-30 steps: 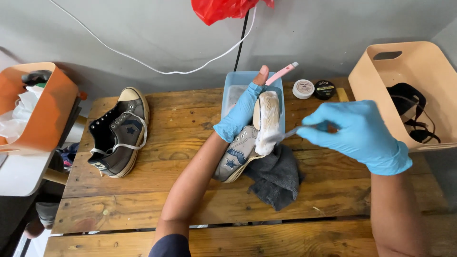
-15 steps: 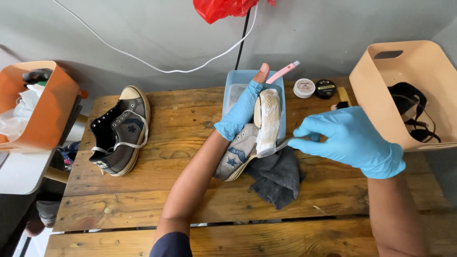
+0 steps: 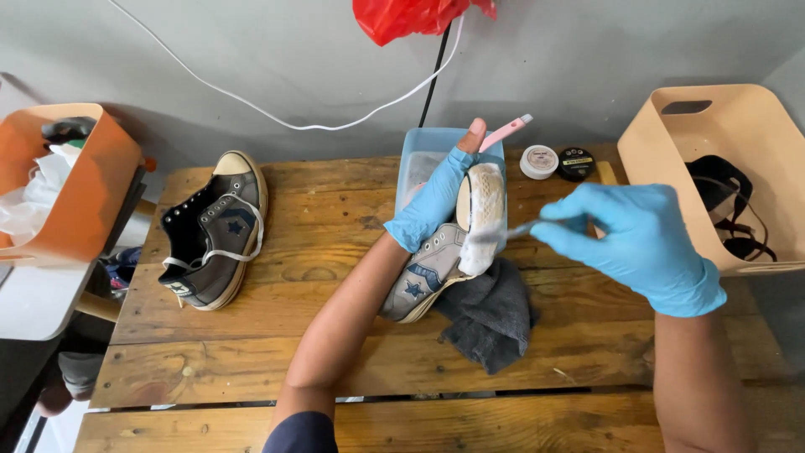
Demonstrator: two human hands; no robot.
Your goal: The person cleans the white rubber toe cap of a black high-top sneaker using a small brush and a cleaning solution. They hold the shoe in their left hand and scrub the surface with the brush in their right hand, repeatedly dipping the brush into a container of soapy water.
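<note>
Right hand (image 3: 637, 239), blue-gloved, gripping thin brush (image 3: 524, 228), now drawn lower and rightward than second ago; bristle end meeting foamy sole edge, so scrubbing stroke running along sole.

Left hand (image 3: 436, 201), gloved, clasping grey sneaker (image 3: 444, 252), tipping it sole-right over dark cloth (image 3: 490, 315) at table (image 3: 251, 361) middle; grip unchanged.

Blue tub (image 3: 415, 168) just beyond sneaker holding pale sudsy water, pink-handled brush (image 3: 507, 132) leaning on far rim.

Two small round tins (image 3: 558, 161) beside tub.

Tan bin (image 3: 671, 143) far right holding dark straps.

Orange bin (image 3: 92, 184) far left holding white bag.

Second sneaker (image 3: 214, 231) lying left, untouched.
</note>
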